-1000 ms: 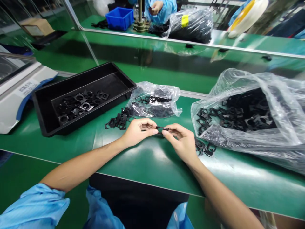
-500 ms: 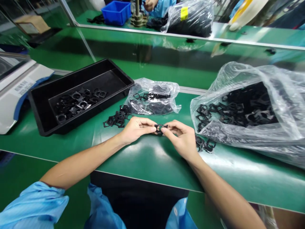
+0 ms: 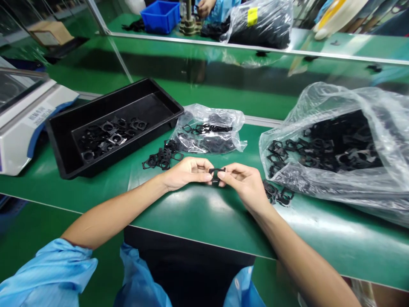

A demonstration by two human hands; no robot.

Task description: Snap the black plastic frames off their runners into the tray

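A small black plastic frame (image 3: 217,169) with an opening in its middle is pinched between my two hands, just above the green table. My left hand (image 3: 188,172) grips its left side with thumb and fingers, and my right hand (image 3: 244,181) grips its right side. The fingers hide both ends of the part. Beyond my left hand lies a loose pile of black frames (image 3: 162,157). Close to my right wrist, more black frames (image 3: 284,196) lie on the table beside a large clear bag (image 3: 338,179).
A black tray (image 3: 68,169) with several black parts stands at the left, next to a white device with a blue edge (image 3: 28,128). A smaller clear bag of parts (image 3: 209,143) lies ahead. Behind a clear panel are a blue bin (image 3: 161,17) and another person's hand (image 3: 205,6).
The black frame has tilted between my fingers, so its opening shows more. Both hands still hold it. The whole view has shifted slightly.
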